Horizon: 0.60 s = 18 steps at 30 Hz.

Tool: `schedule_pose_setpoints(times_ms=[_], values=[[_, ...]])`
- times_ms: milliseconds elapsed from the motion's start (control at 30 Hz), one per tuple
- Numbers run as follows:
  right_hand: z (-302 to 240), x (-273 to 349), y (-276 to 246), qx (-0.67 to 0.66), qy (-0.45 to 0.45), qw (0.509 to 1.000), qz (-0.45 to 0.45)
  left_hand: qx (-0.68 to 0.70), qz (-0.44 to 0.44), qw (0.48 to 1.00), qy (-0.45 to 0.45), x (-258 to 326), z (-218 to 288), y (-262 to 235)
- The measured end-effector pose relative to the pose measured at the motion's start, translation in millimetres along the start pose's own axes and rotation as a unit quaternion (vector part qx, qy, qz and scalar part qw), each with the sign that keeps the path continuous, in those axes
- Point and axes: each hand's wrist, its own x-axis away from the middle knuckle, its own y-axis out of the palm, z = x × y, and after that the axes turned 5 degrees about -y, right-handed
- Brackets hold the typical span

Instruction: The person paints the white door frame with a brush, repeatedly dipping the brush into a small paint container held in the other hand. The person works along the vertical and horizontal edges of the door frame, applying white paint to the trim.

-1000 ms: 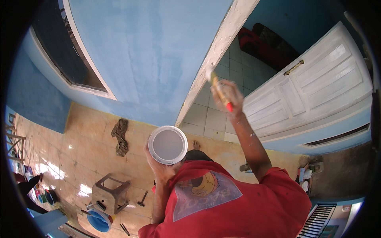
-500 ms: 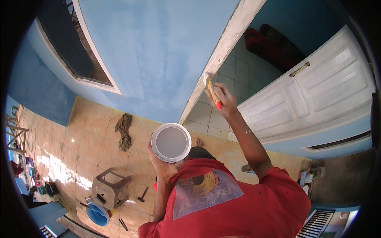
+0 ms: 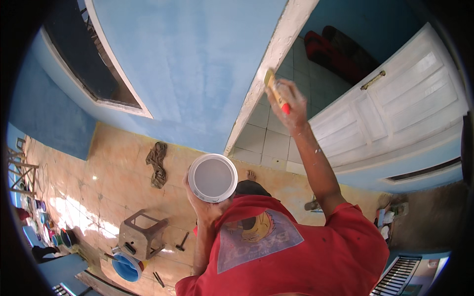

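Observation:
My right hand (image 3: 291, 104) is closed round a paintbrush (image 3: 278, 93) with a pale wooden handle and a red tip. Its bristles point up at the white door frame (image 3: 260, 79); whether they touch it I cannot tell. White smears mark my fingers and forearm. My left hand (image 3: 200, 203) grips a round tub of paint (image 3: 213, 178) in front of my chest. The tub has a white rim, and its inside looks pale grey. Light blue wall (image 3: 182, 69) lies left of the frame.
Right of the frame, a white panelled door (image 3: 390, 108) stands ajar. Behind me on the tiled floor are a plastic stool (image 3: 143, 237), a blue bucket (image 3: 127, 268), a hammer (image 3: 182, 241) and a crumpled brown cloth (image 3: 157, 165). A window opening (image 3: 89, 59) is at upper left.
My right hand has moved up and to the right with the paintbrush, higher along the door frame. My left hand keeps the tub in nearly the same place.

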Motion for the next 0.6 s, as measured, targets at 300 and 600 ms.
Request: schedule_pose_setpoints(times_ms=[300, 600], values=[[5.9, 62.7, 8.3, -0.045, 0.015, 0.997, -0.063, -0.018, -0.024, 0.999, -0.018, -0.1, 2.5, 2.2], [17.6, -8.6, -23.5, -0.006, 0.015, 0.999, 0.028, -0.017, -0.015, 0.999, 0.035, -1.8, -6.8, 4.2]])
